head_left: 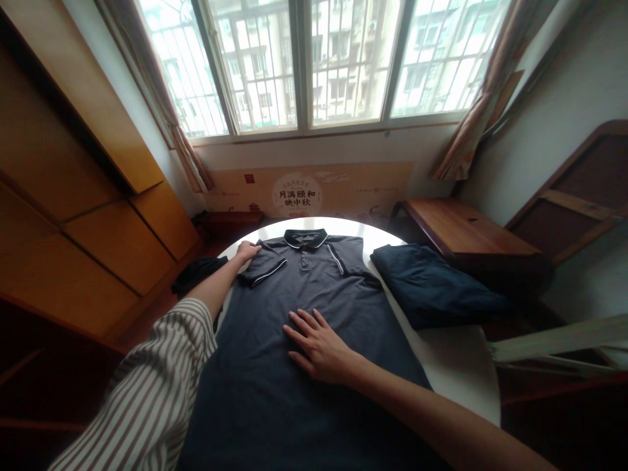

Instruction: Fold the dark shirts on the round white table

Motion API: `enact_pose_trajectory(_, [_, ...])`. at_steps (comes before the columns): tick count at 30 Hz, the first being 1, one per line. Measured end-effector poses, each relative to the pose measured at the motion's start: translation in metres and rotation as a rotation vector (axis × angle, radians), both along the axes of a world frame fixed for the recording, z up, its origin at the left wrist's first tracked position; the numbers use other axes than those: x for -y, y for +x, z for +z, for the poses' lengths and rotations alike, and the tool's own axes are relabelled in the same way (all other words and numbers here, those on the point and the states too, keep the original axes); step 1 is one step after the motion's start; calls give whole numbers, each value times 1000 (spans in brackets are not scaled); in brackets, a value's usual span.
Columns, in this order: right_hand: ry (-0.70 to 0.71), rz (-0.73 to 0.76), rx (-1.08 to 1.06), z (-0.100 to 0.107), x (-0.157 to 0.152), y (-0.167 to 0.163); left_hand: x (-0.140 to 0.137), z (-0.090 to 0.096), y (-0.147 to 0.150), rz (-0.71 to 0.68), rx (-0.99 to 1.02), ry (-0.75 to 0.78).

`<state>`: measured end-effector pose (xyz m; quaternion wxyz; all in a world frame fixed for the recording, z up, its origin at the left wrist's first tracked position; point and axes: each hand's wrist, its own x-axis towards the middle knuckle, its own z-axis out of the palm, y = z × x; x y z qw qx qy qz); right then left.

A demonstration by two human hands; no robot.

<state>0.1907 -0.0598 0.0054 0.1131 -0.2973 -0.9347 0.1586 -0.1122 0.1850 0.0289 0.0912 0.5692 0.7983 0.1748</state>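
Viewed from my remote post: right hand (318,347) palm down, fingers spread wide, resting on the shirt body with nothing gripped; left hand (249,250) narrowed at the shirt's upper left edge by the sleeve, though I cannot tell whether thumb and fingers pinch the cloth or only press it. The dark polo shirt (314,288) lies front up, collar away from me, on the white counter (468,366). My judgement on handling: broad, light palm pressure should anchor the body without dragging it, while the left guides the sleeve edge flat. Materials: soft, thin-looking knit, faintly rippled across the chest; collar dark with pale piping, short buttoned placket, white-trimmed cuffs lying inward. Counter glossy, curved at its far rim. Right of the shirt, dark blue folded cloth (432,284), thicker, creased.
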Motion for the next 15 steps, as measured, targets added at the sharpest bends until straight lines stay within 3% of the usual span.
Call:
enact_pose_trajectory(8, [-94, 93, 20, 8, 3, 4, -16, -11, -9, 126, 18, 22])
enact_pose_trajectory(15, [-151, 126, 29, 10, 14, 4, -3, -5, 3, -2, -88, 63])
